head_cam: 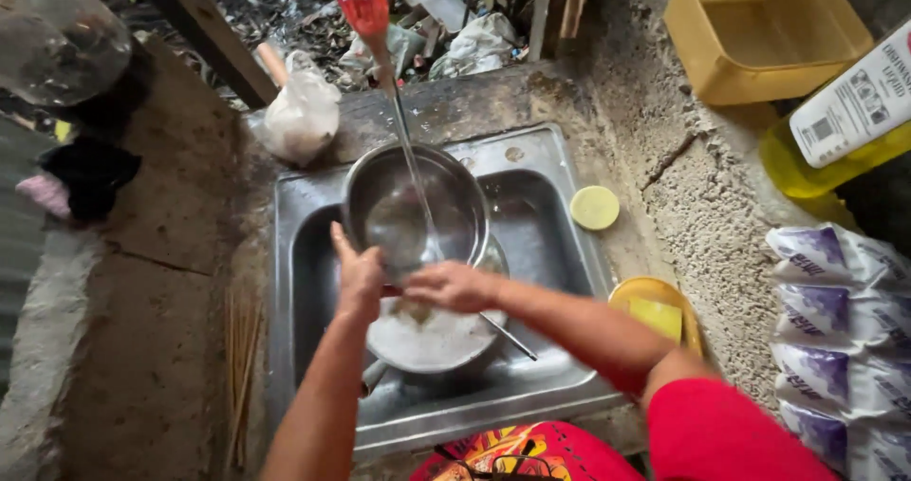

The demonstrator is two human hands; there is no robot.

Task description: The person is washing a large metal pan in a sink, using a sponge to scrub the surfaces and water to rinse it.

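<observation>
A steel pot (pixel 418 206) is tilted up over the steel sink (pixel 546 244), under a thin stream of water from a red tap (pixel 363 2). My left hand (pixel 358 274) grips the pot's near left rim. My right hand (pixel 451 286) presses on the pot's lower rim, with something brownish under the fingers that I cannot make out. Below the pot lies a pan (pixel 432 341) full of cloudy water, with a metal utensil handle (pixel 508 337) sticking out to the right.
A round green lid (pixel 595 207) lies on the sink's right ledge. A yellow dish with a yellow sponge (pixel 657 316) sits beside it. A yellow tub (pixel 759 35), a yellow liquid bottle (pixel 835 130), purple-white sachets (pixel 835 320) and a white plastic bag (pixel 302 111) stand around.
</observation>
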